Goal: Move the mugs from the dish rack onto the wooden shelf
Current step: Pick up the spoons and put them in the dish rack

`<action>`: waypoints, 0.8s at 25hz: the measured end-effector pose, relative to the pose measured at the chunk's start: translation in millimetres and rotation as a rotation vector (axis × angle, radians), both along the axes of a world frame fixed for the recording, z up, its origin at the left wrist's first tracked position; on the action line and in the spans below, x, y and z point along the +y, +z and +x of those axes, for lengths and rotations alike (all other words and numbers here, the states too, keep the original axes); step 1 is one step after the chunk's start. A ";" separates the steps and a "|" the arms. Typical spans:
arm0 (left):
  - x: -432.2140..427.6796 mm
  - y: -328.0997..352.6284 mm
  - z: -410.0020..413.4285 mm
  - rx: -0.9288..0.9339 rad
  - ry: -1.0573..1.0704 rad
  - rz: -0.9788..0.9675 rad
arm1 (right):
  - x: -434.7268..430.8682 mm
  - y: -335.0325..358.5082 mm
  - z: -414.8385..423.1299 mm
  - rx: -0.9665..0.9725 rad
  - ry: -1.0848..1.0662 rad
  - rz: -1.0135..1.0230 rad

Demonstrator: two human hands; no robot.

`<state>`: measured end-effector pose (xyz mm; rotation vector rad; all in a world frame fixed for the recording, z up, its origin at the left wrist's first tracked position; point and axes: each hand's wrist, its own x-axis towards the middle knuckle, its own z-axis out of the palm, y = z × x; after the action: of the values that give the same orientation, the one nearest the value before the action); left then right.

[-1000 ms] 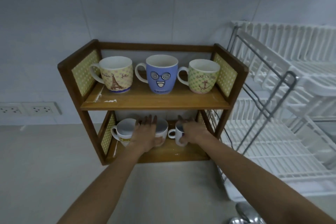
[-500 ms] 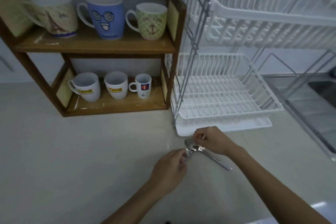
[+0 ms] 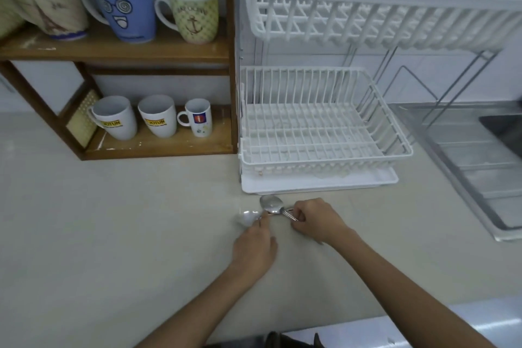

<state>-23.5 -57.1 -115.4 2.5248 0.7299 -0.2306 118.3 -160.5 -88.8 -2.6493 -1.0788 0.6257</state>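
Observation:
The wooden shelf (image 3: 118, 49) holds mugs on both levels. On top stand an Eiffel-tower mug (image 3: 50, 7), a blue face mug (image 3: 124, 7) and a green anchor mug (image 3: 193, 13). Below stand two white mugs (image 3: 114, 118) (image 3: 158, 118) and a small white mug (image 3: 197, 117). The white dish rack (image 3: 324, 121) has no mugs in either basket. On the counter in front of the rack, my right hand (image 3: 316, 219) grips the handle of a metal spoon (image 3: 271, 204). My left hand (image 3: 254, 246) pinches a second spoon (image 3: 248, 217).
A white drip tray (image 3: 319, 182) lies under the rack. A steel sink drainboard (image 3: 480, 167) runs along the right. The pale counter (image 3: 113, 220) stretches to the left and front.
A second ago both hands were at the mugs on the lower shelf. They came down to the counter and took hold of two spoons; the view tilted down and right.

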 end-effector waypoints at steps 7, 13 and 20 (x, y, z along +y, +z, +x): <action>-10.9 7.3 5.8 -0.092 0.131 0.137 | -14.9 13.1 28.6 0.116 0.130 0.117; -8.5 11.3 -5.3 0.062 0.283 0.193 | -12.4 44.6 47.9 0.369 0.207 0.328; 16.0 76.7 -4.9 0.060 0.125 -0.435 | 25.5 76.9 91.6 0.500 -0.007 0.667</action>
<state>-28.4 -41.2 -38.6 2.0620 0.7640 -0.3781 210.0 -135.0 -11.9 -1.8016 -0.9157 0.7170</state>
